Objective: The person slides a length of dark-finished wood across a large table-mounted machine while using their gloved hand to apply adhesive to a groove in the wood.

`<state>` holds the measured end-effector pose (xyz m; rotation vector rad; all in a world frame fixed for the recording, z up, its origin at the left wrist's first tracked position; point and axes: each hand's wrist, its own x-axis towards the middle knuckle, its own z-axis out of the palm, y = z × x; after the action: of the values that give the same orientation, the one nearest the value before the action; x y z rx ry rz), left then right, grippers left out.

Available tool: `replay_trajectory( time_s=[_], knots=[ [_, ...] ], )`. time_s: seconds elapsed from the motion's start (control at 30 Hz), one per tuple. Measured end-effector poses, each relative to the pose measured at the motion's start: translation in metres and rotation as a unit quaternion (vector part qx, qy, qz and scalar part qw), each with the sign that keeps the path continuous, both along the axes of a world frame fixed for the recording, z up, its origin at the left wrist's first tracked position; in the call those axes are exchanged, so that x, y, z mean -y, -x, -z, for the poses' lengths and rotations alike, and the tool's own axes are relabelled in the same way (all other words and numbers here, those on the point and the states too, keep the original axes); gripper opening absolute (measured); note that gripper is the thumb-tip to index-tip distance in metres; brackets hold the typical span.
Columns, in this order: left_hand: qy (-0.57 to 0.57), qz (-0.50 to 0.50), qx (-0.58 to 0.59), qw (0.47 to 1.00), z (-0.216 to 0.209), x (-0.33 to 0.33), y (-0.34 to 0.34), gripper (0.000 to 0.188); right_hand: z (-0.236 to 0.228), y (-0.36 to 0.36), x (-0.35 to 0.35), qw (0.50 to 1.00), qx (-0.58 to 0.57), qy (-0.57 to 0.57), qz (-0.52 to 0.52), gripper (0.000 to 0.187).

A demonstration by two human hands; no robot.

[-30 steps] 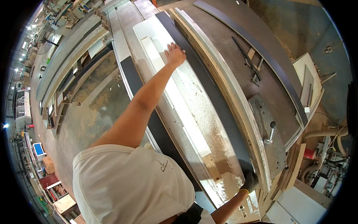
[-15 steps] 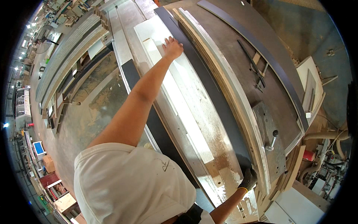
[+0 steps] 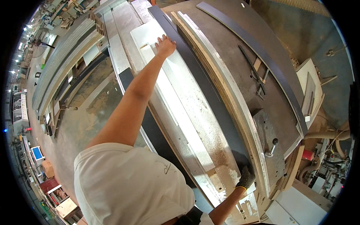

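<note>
My bare left hand [image 3: 165,45] lies with spread fingers on the far part of a long white board [image 3: 187,90], close to its right edge. Along that edge runs a long dark grey strip [image 3: 204,80], between the white board and a wood-and-metal fence [image 3: 225,86]. My right hand [image 3: 245,178], in a dark knitted glove with a yellow cuff, is at the near end of the dark strip. Its fingers blend into the strip, so their grip is hard to see. A narrower white strip [image 3: 180,112] lies on the white board's left side.
Right of the fence, a brown tabletop bears a curved-looking dark strip [image 3: 258,48], black bar tools [image 3: 255,71] and a metal plate with a lever handle [image 3: 272,148]. Stacked panels [image 3: 63,63] stand at the left. A hose [image 3: 322,135] and machinery are at the lower right.
The view has shifted slightly. My gloved right hand sits a little farther left from the fence; my left hand keeps its place on the white board.
</note>
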<state>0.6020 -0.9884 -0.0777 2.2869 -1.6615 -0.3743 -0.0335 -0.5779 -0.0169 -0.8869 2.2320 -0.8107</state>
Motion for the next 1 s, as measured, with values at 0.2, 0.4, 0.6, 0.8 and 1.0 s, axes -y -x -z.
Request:
replay_trajectory(
  time_s=[0.2,0.4,0.6,0.8,1.0],
  knots=[
    [0.038,-0.088,0.091,0.991,0.004,-0.006,0.014,0.05,0.012,0.007,-0.003,1.0,0.001,-0.023,0.007,0.039],
    [0.052,-0.129,0.007,0.99,0.018,-0.035,0.058,0.06,0.007,0.01,-0.001,0.998,0.031,-0.04,0.024,0.039],
    [0.02,-0.093,-0.017,0.995,-0.006,-0.12,0.16,0.064,-0.005,0.011,-0.01,0.999,0.014,-0.033,-0.031,0.039],
    [0.021,-0.08,-0.027,0.996,-0.014,-0.189,0.24,0.062,-0.012,0.008,-0.018,0.996,0.077,0.034,-0.022,0.036],
    [0.013,-0.086,-0.051,0.995,-0.011,-0.21,0.275,0.064,-0.004,0.018,-0.03,0.992,0.118,0.034,0.018,0.036]
  ],
)
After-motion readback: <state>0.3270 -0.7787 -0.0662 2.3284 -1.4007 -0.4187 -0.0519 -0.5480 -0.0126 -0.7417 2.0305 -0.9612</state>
